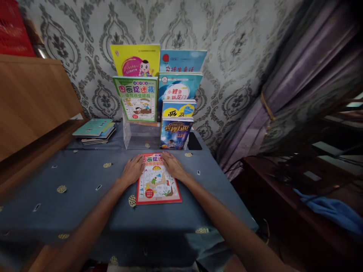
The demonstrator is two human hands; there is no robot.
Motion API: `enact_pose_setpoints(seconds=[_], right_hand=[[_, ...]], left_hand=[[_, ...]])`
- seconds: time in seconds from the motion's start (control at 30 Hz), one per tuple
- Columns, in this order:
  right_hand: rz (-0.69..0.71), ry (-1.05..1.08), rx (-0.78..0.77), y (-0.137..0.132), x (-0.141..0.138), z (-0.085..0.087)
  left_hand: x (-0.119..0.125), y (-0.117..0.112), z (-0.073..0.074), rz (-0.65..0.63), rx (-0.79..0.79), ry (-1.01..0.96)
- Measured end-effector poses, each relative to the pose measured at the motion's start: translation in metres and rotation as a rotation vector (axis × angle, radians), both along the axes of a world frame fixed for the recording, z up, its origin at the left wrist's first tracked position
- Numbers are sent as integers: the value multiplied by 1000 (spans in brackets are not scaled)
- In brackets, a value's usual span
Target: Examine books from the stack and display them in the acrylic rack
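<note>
A picture-puzzle book with a red border and a drawing on its cover lies flat on the cloth-covered table, its top edge towards the rack. My left hand rests at its upper left edge, fingers stretched out onto the cover. On the upper right part lies my right hand, fingers also extended and flat. Just beyond the hands stands a clear acrylic book rack. It bears a green puzzle book at the left and a dark blue book at the front right.
Behind these, the rack also holds a yellow book and several blue ones. A stack of books lies at the left, near a wooden panel. A black flat object sits right of the rack. A purple curtain hangs at the right.
</note>
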State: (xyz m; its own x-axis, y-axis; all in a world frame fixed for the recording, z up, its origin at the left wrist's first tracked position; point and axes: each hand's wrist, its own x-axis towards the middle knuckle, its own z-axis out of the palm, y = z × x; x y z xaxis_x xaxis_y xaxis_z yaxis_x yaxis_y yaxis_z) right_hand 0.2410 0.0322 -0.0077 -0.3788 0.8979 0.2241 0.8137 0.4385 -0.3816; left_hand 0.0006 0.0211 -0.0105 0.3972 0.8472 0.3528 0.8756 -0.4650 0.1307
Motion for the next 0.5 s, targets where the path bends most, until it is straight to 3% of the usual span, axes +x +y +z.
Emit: enact_pose_setpoints(seconds=[0.33,0.4,0.5], right_hand=[[-90,-30,23,-11,7,-3],[-105,-47,19,-11,6,-2],[-115,-54,19,-11,6,-2]], left_hand=[[1,-8,5,93,-51,-141],[2,-4,7,99,-164,-379],[2,8,9,139,-414,-947]])
